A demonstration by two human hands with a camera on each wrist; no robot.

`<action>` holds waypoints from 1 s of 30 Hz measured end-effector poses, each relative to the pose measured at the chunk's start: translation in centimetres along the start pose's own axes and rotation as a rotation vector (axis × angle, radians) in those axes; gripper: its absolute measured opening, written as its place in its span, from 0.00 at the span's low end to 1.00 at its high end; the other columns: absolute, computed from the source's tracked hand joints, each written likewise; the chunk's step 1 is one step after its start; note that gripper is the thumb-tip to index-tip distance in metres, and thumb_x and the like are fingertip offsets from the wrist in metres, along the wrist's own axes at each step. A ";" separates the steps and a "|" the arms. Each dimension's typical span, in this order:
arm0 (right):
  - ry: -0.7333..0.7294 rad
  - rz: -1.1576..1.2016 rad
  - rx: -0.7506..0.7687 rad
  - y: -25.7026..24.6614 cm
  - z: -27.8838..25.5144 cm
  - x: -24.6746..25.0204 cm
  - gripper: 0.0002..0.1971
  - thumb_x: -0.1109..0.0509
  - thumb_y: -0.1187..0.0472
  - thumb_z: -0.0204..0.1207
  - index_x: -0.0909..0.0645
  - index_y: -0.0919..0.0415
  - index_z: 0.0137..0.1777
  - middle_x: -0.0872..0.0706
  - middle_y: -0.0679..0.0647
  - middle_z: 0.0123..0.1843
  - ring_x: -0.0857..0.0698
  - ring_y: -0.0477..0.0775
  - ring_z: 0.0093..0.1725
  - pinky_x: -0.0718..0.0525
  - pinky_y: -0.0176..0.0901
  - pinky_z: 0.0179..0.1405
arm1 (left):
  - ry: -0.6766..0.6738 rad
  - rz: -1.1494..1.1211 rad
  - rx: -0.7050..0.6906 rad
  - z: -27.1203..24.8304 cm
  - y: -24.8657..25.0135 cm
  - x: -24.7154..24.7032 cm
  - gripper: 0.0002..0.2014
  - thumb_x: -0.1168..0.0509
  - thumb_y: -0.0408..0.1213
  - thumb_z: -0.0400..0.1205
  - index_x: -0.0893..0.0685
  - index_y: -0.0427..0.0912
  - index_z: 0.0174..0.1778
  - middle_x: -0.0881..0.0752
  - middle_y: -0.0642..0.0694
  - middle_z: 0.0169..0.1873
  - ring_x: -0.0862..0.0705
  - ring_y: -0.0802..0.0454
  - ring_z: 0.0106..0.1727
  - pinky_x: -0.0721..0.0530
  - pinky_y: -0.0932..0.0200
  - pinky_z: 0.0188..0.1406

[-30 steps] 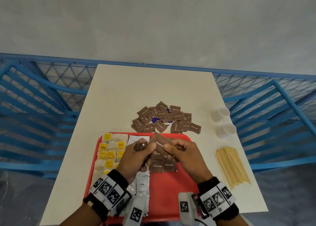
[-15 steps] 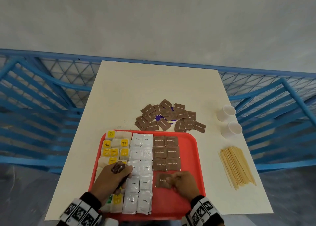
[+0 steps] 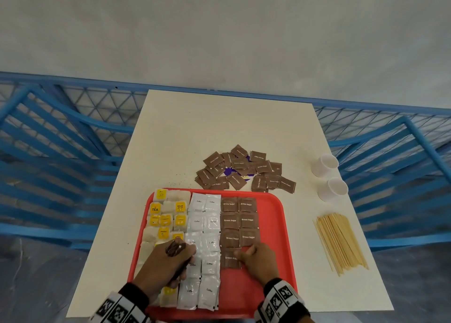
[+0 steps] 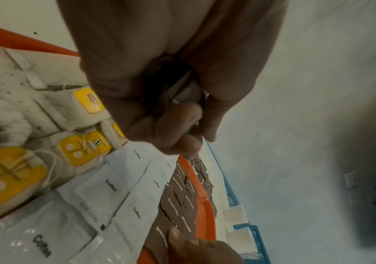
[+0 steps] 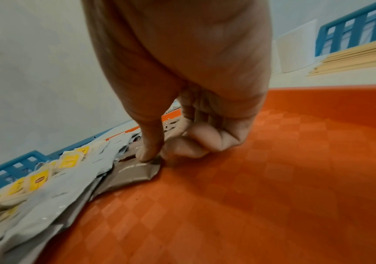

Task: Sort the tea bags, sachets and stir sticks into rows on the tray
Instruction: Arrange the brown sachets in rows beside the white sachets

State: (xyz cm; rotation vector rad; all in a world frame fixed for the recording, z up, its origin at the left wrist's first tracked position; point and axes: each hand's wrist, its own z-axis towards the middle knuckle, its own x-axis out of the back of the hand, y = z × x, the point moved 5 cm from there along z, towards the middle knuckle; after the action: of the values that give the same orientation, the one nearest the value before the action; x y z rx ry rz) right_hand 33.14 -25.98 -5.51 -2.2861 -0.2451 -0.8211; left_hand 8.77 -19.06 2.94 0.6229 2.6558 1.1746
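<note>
On the red tray (image 3: 272, 225) yellow-tagged tea bags (image 3: 168, 215) fill the left side. White coffee sachets (image 3: 203, 237) lie in the middle, and brown sugar sachets (image 3: 240, 221) lie in pairs to their right. My right hand (image 3: 244, 253) pinches the corner of one brown sugar sachet (image 3: 229, 258) lying on the tray below those pairs. In the right wrist view, the thumb and forefinger of my right hand (image 5: 155, 158) meet on that sachet (image 5: 135, 172). My left hand (image 3: 174, 255) hovers over the coffee sachets, curled round a small bunch of brown sachets (image 4: 186, 91).
A loose pile of brown sugar sachets (image 3: 244, 168) lies on the white table beyond the tray. Two white cups (image 3: 327, 165) stand at the right, with a bundle of wooden stir sticks (image 3: 340, 242) nearer. Blue railings surround the table.
Both hands came from above the tray's middle down towards its near edge. The right hand laid one brown sachet on the tray and slid it in under the pairs.
</note>
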 end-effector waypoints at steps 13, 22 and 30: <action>0.055 0.231 0.462 -9.4 -5.9 5.7 0.13 0.22 0.53 0.74 0.19 0.58 0.36 0.18 0.43 0.29 0.24 0.38 0.29 0.25 0.31 0.30 | -0.266 -0.659 0.154 0.2 3.6 -3.4 0.16 0.39 0.33 0.85 0.17 0.32 0.67 0.12 0.29 0.57 0.10 0.34 0.50 0.09 0.43 0.41; -0.078 0.405 0.371 -11.2 -7.6 5.1 0.13 0.23 0.57 0.76 0.14 0.66 0.36 0.13 0.54 0.27 0.19 0.45 0.25 0.21 0.37 0.28 | -0.126 -0.667 -0.020 0.9 5.0 -5.8 0.12 0.35 0.29 0.83 0.15 0.36 0.62 0.11 0.29 0.51 0.10 0.39 0.46 0.08 0.46 0.40; -0.147 0.628 0.284 -10.4 -7.4 5.7 0.14 0.28 0.56 0.80 0.15 0.66 0.38 0.15 0.55 0.26 0.21 0.47 0.24 0.24 0.34 0.25 | -0.251 -0.333 -0.196 -0.6 6.1 -5.9 0.20 0.33 0.19 0.79 0.14 0.39 0.22 0.21 0.49 0.17 0.22 0.56 0.20 0.20 0.61 0.25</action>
State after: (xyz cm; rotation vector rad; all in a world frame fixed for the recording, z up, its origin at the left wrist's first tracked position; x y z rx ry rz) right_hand 29.99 -23.45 7.89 -1.9770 0.2702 -0.2730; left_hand 15.73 -18.41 7.81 0.2600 2.2874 1.1540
